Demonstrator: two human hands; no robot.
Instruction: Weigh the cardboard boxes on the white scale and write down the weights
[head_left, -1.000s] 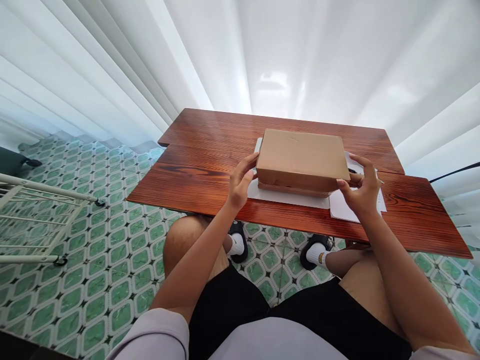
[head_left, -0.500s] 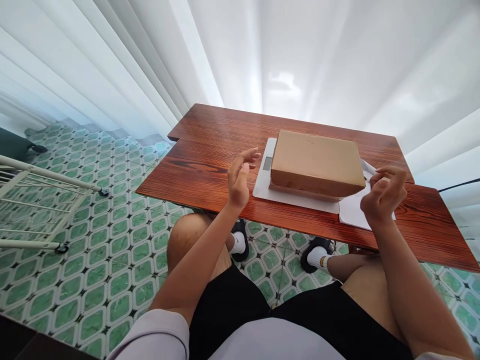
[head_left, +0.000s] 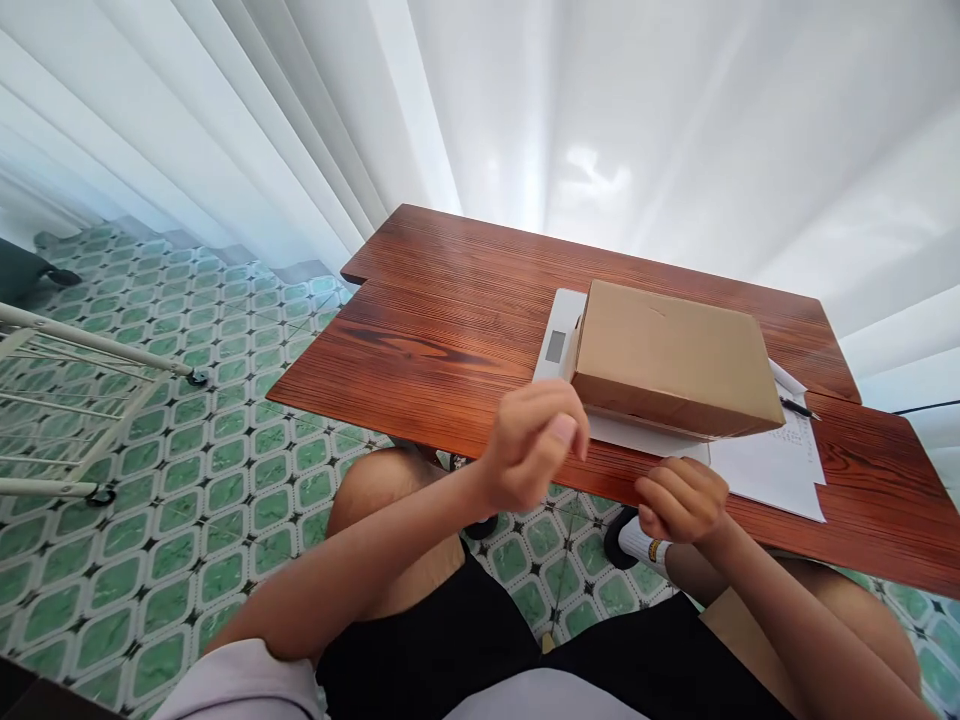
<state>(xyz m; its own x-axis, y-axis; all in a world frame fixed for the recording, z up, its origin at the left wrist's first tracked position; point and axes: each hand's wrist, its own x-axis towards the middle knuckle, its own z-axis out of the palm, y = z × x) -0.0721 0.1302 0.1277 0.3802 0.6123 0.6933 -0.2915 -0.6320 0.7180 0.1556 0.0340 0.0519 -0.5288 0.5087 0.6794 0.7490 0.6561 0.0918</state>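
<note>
A closed brown cardboard box point(head_left: 675, 350) rests on a flat white scale point(head_left: 556, 320), whose small grey display shows at the left of the box. My left hand point(head_left: 536, 445) is in front of the box's near left corner, its fingers curled in and the thumb laid over them. Over the table's front edge, my right hand point(head_left: 682, 498) is closed into a fist, near the corner of the paper. Nothing shows in either hand. Both look apart from the box.
Written sheets of paper point(head_left: 780, 470) lie right of the box with a black pen point(head_left: 799, 408) on them. All this is on a reddish wooden table point(head_left: 450, 290). White curtains point(head_left: 480, 110) hang behind it. A white wheeled rack point(head_left: 82, 400) stands on the tiled floor at left.
Both hands have drawn toward each other and back to the table's front edge, and their fingers have curled in. The view has shifted slightly; the box still sits on the scale.
</note>
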